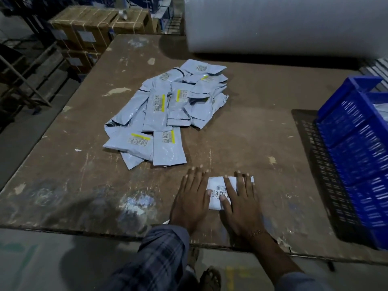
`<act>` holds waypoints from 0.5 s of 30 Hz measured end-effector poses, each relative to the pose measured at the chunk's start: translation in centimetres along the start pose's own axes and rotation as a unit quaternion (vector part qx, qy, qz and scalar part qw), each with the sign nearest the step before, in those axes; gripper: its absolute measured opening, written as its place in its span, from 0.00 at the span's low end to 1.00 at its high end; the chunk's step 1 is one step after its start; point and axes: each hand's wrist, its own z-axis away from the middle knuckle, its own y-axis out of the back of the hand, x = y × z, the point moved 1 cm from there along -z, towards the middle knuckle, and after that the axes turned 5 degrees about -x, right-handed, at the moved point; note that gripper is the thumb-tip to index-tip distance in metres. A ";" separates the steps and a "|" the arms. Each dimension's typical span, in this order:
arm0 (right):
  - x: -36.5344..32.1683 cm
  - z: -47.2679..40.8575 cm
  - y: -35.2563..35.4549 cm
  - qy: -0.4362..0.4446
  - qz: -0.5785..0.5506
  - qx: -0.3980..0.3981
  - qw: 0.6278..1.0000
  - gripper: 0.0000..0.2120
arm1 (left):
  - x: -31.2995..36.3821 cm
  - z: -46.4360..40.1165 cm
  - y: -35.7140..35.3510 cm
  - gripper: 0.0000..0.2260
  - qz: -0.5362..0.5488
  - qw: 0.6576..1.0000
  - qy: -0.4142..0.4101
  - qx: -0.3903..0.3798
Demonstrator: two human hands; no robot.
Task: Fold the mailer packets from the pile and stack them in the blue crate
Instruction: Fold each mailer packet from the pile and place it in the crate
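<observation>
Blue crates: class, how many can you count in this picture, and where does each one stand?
1. The blue crate stands at the table's right edge, right of the pile of mailer packets. The frame cuts it off, so more may sit beyond.

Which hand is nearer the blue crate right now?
Right. The right hand presses flat on the folded packet, on the side toward the blue crate. The left hand lies flat farther from the crate, thumb on the packet's left edge.

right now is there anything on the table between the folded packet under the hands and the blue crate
Nothing: in the head view, only bare scuffed table lies between the folded packet and the blue crate.
</observation>
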 end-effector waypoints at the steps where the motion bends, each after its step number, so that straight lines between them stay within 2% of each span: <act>1: 0.0 -0.1 0.0 -0.002 0.000 0.001 1.000 0.30 | 0.1 0.1 0.1 0.27 -0.017 1.000 -0.003 0.010; 5: 0.0 -0.4 -0.2 -0.001 -0.005 0.006 1.000 0.29 | 0.4 -0.2 0.5 0.25 -0.054 0.998 -0.020 0.015; 15: 0.4 -0.7 -0.6 -0.002 -0.010 0.002 1.000 0.30 | 0.2 -0.4 -0.2 0.25 -0.055 0.998 -0.019 -0.004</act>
